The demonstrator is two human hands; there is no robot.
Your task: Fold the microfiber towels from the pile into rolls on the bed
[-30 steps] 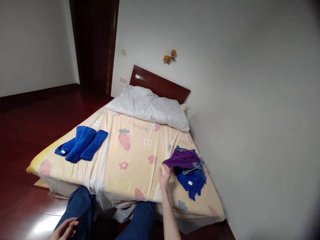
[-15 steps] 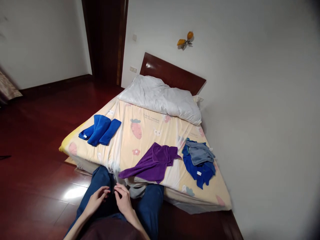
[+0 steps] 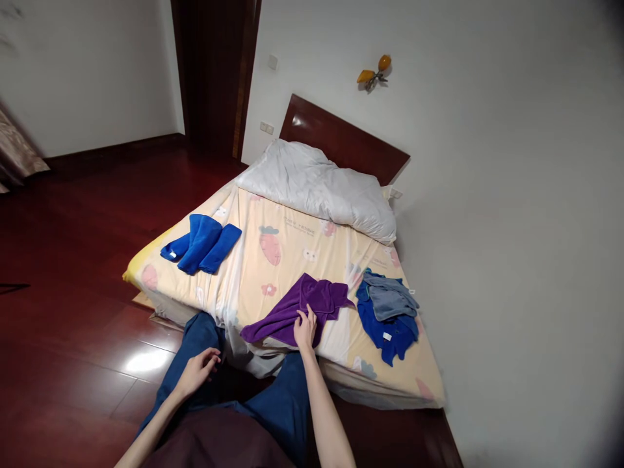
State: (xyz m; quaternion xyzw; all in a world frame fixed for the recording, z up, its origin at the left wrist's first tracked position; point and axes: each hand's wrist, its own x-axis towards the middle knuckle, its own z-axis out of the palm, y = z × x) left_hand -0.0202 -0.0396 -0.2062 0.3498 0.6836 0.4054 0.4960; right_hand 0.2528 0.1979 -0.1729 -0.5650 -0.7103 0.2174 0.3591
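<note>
A purple towel (image 3: 324,296) lies crumpled near the bed's front edge, its left end drawn out to a point. My right hand (image 3: 305,328) is over its front part with fingers apart; whether the fingertips press on the cloth I cannot tell. Beside my left knee hovers my left hand (image 3: 199,369), loosely curved and holding nothing. Blue folded towels (image 3: 202,246) lie together on the left side of the bed. On the right is a loose heap, a grey-blue towel (image 3: 392,300) on top of blue cloth (image 3: 385,335) with a white label.
The bed (image 3: 263,214) has a pale yellow patterned sheet. A bunched white quilt (image 3: 322,185) lies before the dark wooden headboard (image 3: 341,136). The wall (image 3: 511,227) rises close on the right. Shiny dark red floor (image 3: 97,260) stretches to the left.
My right hand has moved forward and right, from in front of my lap to over the purple towel. My left hand stays near my left knee. The view has shifted slightly.
</note>
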